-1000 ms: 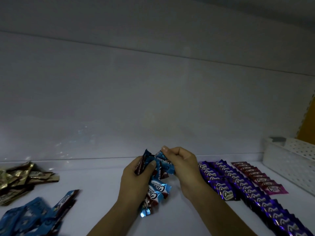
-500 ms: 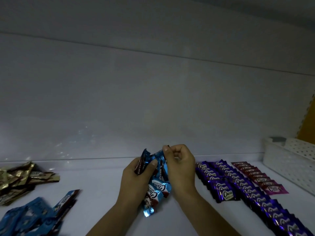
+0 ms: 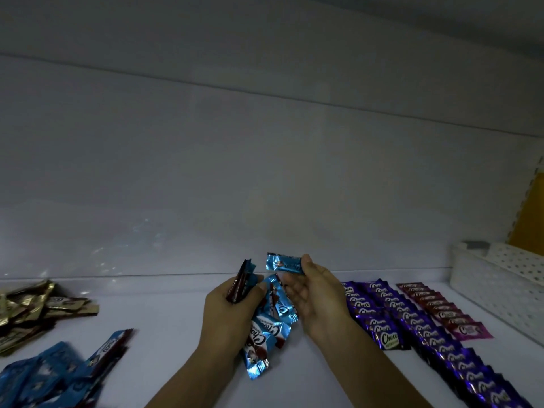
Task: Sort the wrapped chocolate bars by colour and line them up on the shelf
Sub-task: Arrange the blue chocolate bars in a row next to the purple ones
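Grasp over shelf (image 3: 164,334): left hand (image 3: 232,313), back toward camera, grips a bunch of blue-wrapped chocolate bars (image 3: 265,334); right hand (image 3: 316,295), palm leftward, pinches one blue bar (image 3: 284,262) by its end.

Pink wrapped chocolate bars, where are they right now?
Head view: the pink wrapped chocolate bars lie in a row at the right, between the purple wrapped bars and the white perforated plastic basket.
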